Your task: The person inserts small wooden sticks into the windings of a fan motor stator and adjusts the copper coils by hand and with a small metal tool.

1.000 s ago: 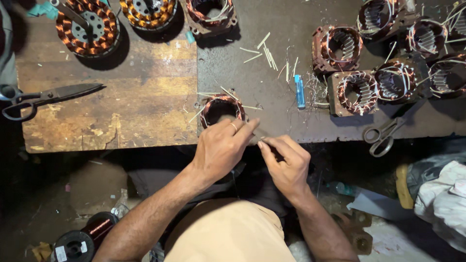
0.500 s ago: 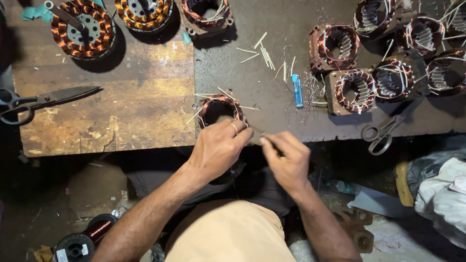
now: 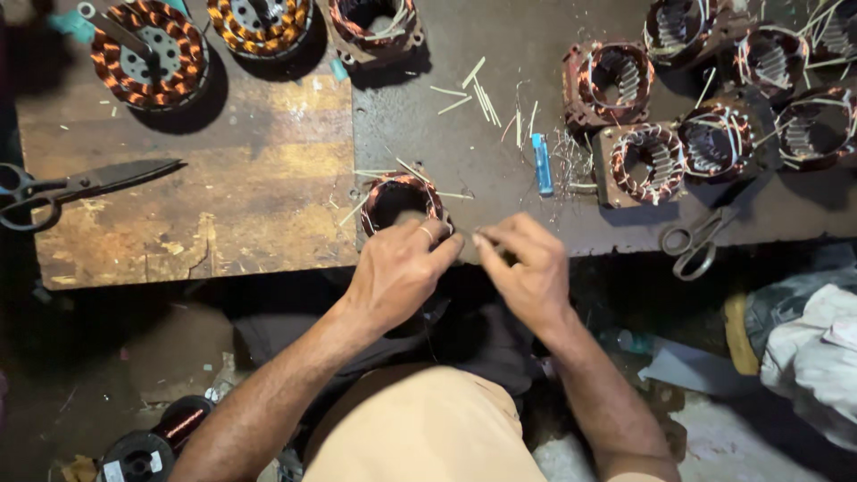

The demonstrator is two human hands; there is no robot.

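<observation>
- Copper-wound stator (image 3: pixel 402 198) sits at the near edge of the workbench (image 3: pixel 268 205), just left of the frame's centre; its round bore faces straight up at the head camera, so its axis runs vertical and no long side shows.
- Pale slivers stick out of the stator's rim to the left and right, roughly level across the frame.
- Left hand (image 3: pixel 397 272) lies just below the stator, fingers curled and pinched together, the tips aimed right toward the other hand; what they pinch is too small to tell.
- Right hand (image 3: pixel 527 268) is at the centre of the frame, fingers likewise closed in a pinch and aimed left; the two sets of fingertips nearly meet just below and right of the stator.
- Blue lighter (image 3: pixel 542 163) lies upright in the frame above the right hand, with loose sticks (image 3: pixel 486 98) scattered further up.
- Scissors (image 3: pixel 696 241) lie to the right of the right hand; large shears (image 3: pixel 80 187) rest at the left edge, blades pointing right.
- More wound stators (image 3: pixel 714 134) crowd the upper right, and others line the top left.
- Against half a second ago, the hands and the stator keep nearly the same places; the pinch between the fingertips has hardly shifted.
</observation>
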